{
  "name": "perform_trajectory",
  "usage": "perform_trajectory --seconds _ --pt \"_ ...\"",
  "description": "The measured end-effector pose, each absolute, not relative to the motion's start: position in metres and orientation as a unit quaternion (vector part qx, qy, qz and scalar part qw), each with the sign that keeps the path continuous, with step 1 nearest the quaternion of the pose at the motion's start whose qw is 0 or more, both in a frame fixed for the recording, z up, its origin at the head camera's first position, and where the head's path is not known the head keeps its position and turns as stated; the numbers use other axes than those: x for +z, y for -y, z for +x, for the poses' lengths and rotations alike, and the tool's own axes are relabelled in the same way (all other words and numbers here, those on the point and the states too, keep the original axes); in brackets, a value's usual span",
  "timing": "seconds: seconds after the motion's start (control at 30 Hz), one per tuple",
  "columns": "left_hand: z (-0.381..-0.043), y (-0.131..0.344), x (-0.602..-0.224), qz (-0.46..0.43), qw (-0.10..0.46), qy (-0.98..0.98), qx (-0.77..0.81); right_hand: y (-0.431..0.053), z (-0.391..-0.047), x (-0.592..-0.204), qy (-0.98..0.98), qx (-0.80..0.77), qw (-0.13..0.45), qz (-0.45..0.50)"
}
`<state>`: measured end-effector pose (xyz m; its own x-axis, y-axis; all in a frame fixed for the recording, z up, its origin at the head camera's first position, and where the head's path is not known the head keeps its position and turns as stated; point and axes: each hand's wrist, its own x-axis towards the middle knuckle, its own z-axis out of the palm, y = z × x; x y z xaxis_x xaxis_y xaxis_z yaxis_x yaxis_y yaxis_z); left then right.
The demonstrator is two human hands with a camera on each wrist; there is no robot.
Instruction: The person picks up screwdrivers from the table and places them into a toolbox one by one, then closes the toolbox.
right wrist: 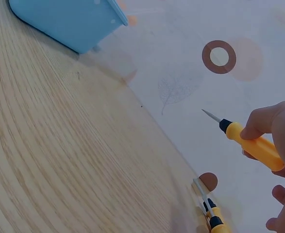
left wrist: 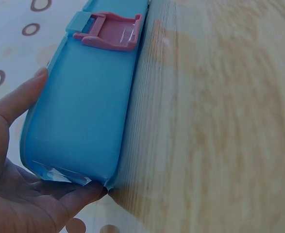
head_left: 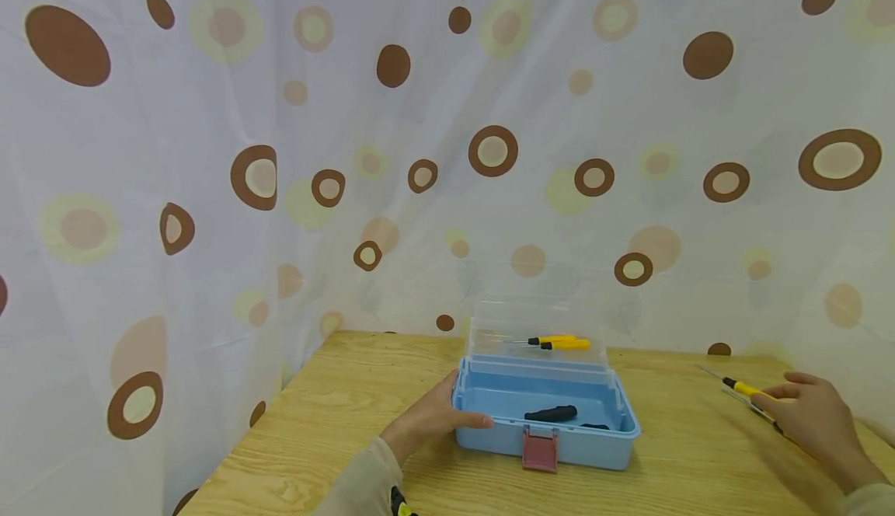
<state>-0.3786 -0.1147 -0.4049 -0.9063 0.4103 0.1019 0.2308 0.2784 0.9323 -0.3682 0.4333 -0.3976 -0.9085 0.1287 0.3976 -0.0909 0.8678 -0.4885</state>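
A light blue toolbox [head_left: 580, 449] with a pink latch [head_left: 541, 451] stands on the table, its clear lid [head_left: 489, 337] swung back. My left hand [head_left: 430, 416] grips its left end, thumb over the front rim; in the left wrist view the fingers [left wrist: 76, 200] lie around the lower corner. Inside the box lies a black-handled tool [head_left: 552, 414], with another dark piece [head_left: 596, 426] partly hidden by the front wall. To the right, my right hand [head_left: 820, 419] holds a yellow screwdriver [right wrist: 259, 151] by its handle, above the table, its tip pointing away from the hand.
More yellow-and-black screwdrivers [right wrist: 215, 224] lie on the table below my right hand. Two yellow-handled screwdrivers [head_left: 568, 343] show at the clear lid; whether in it or behind it I cannot tell. A dotted curtain [head_left: 433, 213] hangs behind the wooden table [head_left: 349, 392].
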Motion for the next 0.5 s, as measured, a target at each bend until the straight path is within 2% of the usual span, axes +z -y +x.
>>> perform_trajectory --seconds 0.33,0.5 --pt "-0.380 0.115 -0.407 0.193 0.081 -0.795 0.569 -0.422 -0.369 -0.395 0.934 0.264 0.240 0.018" --pt "-0.381 0.115 -0.408 0.190 0.080 -0.795 0.571 -0.418 -0.369 -0.392 0.936 0.272 0.224 0.024"
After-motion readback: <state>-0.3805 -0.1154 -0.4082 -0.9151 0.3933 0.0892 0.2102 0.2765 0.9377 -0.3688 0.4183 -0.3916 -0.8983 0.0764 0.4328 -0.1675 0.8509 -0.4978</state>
